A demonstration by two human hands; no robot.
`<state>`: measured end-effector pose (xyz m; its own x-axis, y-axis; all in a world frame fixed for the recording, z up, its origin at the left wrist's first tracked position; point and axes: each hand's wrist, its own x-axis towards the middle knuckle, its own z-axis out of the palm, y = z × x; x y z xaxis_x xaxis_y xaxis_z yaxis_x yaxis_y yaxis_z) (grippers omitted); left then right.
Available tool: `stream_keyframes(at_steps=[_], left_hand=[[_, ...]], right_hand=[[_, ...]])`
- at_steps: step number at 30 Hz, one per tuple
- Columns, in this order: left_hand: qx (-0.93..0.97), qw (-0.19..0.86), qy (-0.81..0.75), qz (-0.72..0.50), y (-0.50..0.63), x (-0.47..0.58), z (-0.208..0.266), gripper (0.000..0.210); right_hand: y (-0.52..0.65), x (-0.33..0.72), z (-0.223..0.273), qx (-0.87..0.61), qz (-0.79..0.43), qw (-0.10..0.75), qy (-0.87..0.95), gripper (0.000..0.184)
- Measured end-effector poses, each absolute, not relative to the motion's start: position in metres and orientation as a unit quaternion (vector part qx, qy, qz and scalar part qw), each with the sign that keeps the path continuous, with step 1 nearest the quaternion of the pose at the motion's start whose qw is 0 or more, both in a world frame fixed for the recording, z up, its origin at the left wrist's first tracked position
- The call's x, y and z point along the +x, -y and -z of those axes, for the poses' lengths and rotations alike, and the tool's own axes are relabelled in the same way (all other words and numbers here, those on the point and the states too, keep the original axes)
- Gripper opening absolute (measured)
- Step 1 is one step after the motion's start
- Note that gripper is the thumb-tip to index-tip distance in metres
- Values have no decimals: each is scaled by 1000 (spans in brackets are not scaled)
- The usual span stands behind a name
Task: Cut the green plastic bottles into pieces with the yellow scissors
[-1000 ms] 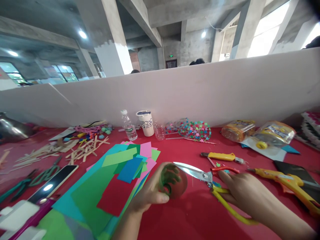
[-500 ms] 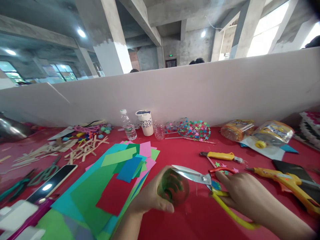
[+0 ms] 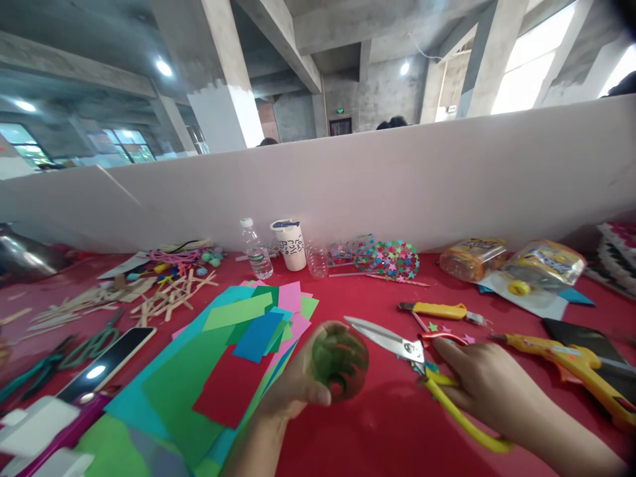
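Note:
My left hand [image 3: 298,377] is wrapped round a see-through green round piece [image 3: 342,364], which looks like the end of a plastic bottle; its round opening faces me. In my right hand [image 3: 484,377] is a pair of scissors [image 3: 397,344] with one red and one yellow handle. Their blades lie together and point left, the tip just short of the green piece's upper right edge. Left of my left hand lies a fan of coloured paper [image 3: 193,384]. Beyond the scissors rests a yellow utility knife [image 3: 440,309], with small star pieces [image 3: 444,331] beside it.
A yellow glue gun [image 3: 561,351] lies at the right, below crumpled clear bottles [image 3: 541,265]. At the back stand a water bottle [image 3: 257,255] and a white cup [image 3: 289,245] before a white partition [image 3: 318,185]. A phone [image 3: 109,364], craft sticks [image 3: 171,298] and pliers [image 3: 34,377] lie left.
The green piece has turned a little and shifted slightly left in my left hand. The scissors' tip has come away from its rim, and the blades now tilt more downward to the right.

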<state>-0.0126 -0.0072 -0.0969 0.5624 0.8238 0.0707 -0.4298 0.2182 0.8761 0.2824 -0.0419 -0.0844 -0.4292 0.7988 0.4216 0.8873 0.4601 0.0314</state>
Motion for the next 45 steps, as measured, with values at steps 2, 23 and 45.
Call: stream_keyframes(at_steps=[2,23,45], left_hand=[[448,752,-195,-443,6,-10,96,84],[451,679,-189,-547,10,8,89,54],[528,647,-250,-489,16,14,101,72]], right_hand=[[43,280,82,-519,108,169,831,14],[43,278,80,-598,50,112,792,36],[55,267,65,-570,114,74,810,17]])
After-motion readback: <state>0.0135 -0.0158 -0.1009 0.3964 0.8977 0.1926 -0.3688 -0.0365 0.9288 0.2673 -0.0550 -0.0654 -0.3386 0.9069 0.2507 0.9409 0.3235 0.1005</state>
